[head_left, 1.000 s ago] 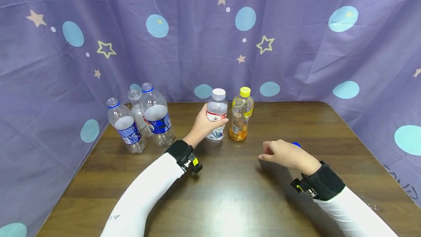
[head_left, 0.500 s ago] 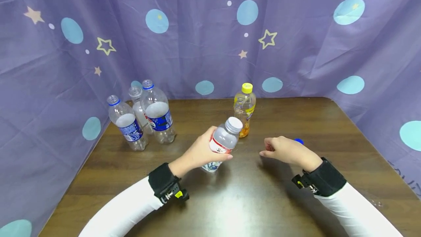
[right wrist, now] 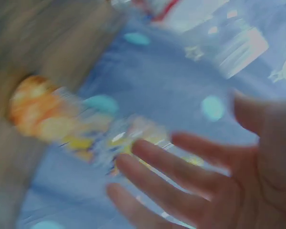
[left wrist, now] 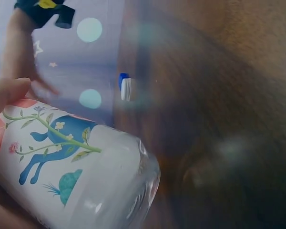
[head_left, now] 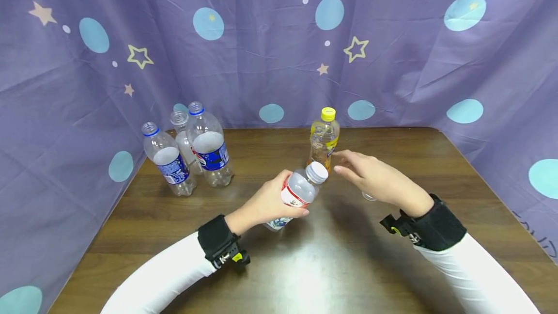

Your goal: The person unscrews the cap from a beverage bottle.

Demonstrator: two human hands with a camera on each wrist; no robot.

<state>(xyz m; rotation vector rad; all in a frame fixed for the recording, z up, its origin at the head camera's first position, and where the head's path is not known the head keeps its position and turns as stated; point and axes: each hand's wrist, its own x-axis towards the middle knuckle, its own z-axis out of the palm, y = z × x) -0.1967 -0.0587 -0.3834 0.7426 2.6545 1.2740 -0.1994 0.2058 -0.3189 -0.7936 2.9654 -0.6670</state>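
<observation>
My left hand (head_left: 270,201) grips a clear plastic bottle (head_left: 300,189) with a white cap and a red-edged label. The bottle leans, cap end up and to the right. In the left wrist view its printed label (left wrist: 52,157) shows flowers and a blue animal shape, thumb over the upper edge. My right hand (head_left: 379,178) is in the air to the right of the white cap, fingers apart and holding nothing. Just beyond its fingertips stands an upright yellow-capped bottle (head_left: 324,137) with orange at its base. The right wrist view, blurred, shows the spread fingers (right wrist: 176,191) in front of that bottle.
Three uncapped clear bottles stand together at the left back: one with a blue label (head_left: 172,168), a larger one (head_left: 211,156), and one partly hidden (head_left: 182,142). A blue cap (left wrist: 123,77) and a white cap (left wrist: 127,89) lie on the table. A purple curtain (head_left: 261,52) hangs behind.
My left hand has brought the white-capped bottle nearer and tilted it to the right. My right hand has risen, opened its fingers and moved towards the bottle's cap, uncovering then covering the blue cap.
</observation>
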